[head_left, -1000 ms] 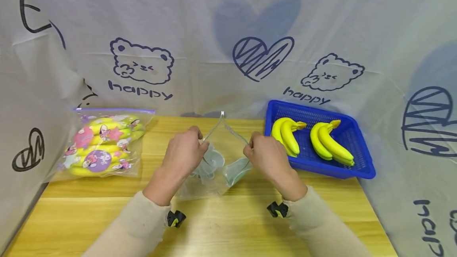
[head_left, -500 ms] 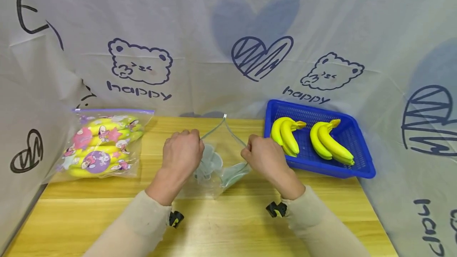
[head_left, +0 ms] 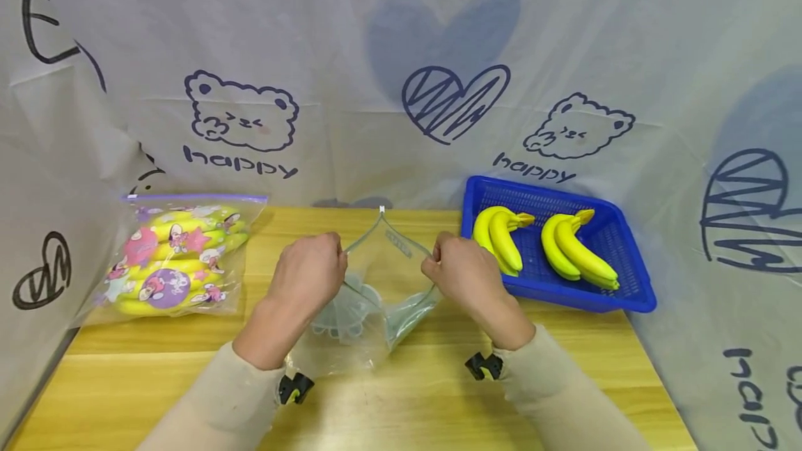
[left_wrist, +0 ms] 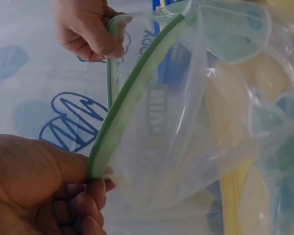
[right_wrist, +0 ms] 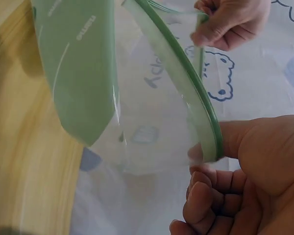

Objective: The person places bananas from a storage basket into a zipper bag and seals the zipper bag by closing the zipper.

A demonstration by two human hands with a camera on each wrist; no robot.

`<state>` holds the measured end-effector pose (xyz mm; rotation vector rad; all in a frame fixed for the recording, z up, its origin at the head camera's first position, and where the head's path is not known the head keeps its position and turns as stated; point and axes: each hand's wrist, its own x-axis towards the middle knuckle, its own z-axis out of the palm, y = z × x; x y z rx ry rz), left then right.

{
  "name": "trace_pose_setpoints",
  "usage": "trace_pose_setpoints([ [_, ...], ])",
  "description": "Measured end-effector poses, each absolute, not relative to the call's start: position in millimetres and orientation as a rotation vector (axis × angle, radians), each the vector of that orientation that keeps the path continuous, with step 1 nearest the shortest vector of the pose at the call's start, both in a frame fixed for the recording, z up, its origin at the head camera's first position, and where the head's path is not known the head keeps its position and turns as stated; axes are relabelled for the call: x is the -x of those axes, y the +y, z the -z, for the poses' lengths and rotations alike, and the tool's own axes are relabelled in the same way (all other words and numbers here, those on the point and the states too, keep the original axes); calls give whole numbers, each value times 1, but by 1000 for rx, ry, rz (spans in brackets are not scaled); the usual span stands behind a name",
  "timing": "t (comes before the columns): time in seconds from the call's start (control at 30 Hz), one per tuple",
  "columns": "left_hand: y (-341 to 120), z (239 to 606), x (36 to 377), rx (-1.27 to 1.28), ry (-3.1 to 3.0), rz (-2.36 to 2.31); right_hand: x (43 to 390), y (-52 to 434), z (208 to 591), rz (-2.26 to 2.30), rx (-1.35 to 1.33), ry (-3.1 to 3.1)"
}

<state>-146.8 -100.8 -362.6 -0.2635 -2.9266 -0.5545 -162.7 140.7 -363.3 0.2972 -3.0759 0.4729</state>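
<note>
Between the hands, a clear zip bag (head_left: 376, 319) with pale green print and a green zip edge (left_wrist: 132, 81) is spread apart at its mouth. My left hand (head_left: 307, 270) pinches one side of the mouth between thumb and fingers. On the opposite side, my right hand (head_left: 466, 270) pinches the rim the same way, as the right wrist view shows the thumb on the green edge (right_wrist: 186, 58). The white slider (head_left: 382, 209) sits at the far corner. Nothing shows inside the bag, and its lower part lies near the tabletop.
At right stands a blue basket (head_left: 532, 291) with two bunches of bananas (head_left: 501, 235). A printed zip bag (head_left: 169, 256) full of bananas lies at left on the wooden table (head_left: 401, 409). A patterned cloth (head_left: 351, 40) hangs behind and at both sides.
My left hand has moved left and slightly nearer, so the bag's mouth stands wider. The right hand has barely moved, and the slider corner has shifted a little nearer.
</note>
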Motion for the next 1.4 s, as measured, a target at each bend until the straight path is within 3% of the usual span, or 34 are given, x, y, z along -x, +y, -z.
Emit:
trace_pose_setpoints([
  [0.87, -94, 392, 147, 395, -2600, 392, 161, 134, 383, -408, -317, -3066],
  [1.4, -96, 392, 149, 408, -2639, 477, 159, 149, 374, -561, -287, -2948],
])
